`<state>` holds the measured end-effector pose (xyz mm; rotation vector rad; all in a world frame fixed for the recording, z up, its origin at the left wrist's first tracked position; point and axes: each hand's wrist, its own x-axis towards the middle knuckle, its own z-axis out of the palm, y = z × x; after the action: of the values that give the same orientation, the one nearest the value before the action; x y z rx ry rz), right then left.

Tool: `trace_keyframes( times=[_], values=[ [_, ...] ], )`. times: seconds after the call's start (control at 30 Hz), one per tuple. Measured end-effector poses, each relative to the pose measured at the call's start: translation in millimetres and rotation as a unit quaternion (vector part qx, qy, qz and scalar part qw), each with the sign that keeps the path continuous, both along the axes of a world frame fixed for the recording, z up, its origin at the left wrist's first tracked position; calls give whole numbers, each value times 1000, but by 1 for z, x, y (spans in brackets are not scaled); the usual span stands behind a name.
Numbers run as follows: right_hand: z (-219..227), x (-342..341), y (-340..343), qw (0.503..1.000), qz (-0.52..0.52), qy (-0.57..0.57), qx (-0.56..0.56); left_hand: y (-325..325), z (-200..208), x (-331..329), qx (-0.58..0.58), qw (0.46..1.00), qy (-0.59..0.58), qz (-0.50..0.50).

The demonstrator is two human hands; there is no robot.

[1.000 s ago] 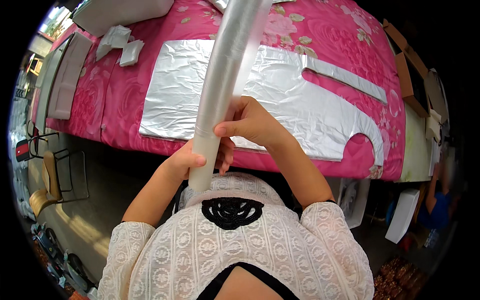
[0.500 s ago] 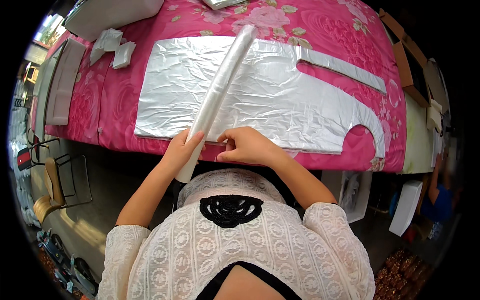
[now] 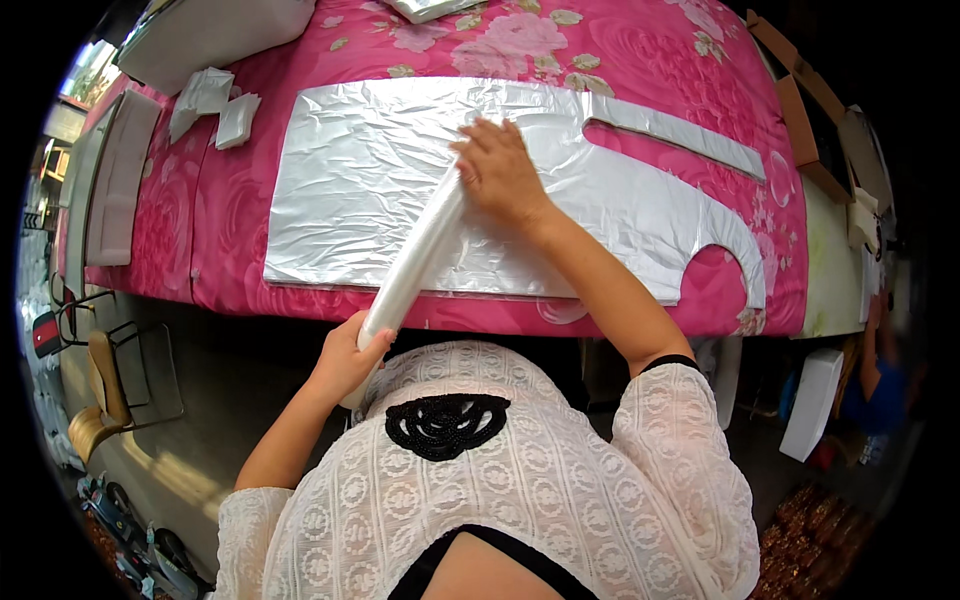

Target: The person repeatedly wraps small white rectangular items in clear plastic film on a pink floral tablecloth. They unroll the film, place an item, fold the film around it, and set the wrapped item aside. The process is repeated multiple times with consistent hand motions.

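The left hand (image 3: 347,355) has its grip closed around the near end of a clear plastic roll (image 3: 415,250), with the thumb lying along the top, just off the near edge of the surface (image 3: 240,280). From there the roll slants far and to the right, over a silver plastic bag (image 3: 350,190) that is spread flat and creased, with two strap-like handles pointing right. The right hand (image 3: 500,178) is at the roll's far end, palm down above the middle of the bag, its fingers bent and a little blurred; whether that grip is closed on the roll I cannot tell. A pink floral cloth (image 3: 690,75) covers most of the surface. At the far left, some folded white pieces (image 3: 205,95) lie near a large white container (image 3: 215,35), and a pale box (image 3: 125,180) stands nearer along the left edge. An open brown cardboard box (image 3: 815,140) is at the far right. Below on the left, a chair (image 3: 100,390) stands on the floor (image 3: 165,450), and another person in blue (image 3: 880,395) is partly visible at the right.
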<state>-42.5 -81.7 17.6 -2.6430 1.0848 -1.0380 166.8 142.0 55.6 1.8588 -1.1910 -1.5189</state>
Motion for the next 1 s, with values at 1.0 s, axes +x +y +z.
trace_keyframes(
  times=[1.0],
  values=[
    [8, -260, -115, 853, -218, -267, 391, -23, 39, 98, 212, 919, 212, -257]
  ],
)
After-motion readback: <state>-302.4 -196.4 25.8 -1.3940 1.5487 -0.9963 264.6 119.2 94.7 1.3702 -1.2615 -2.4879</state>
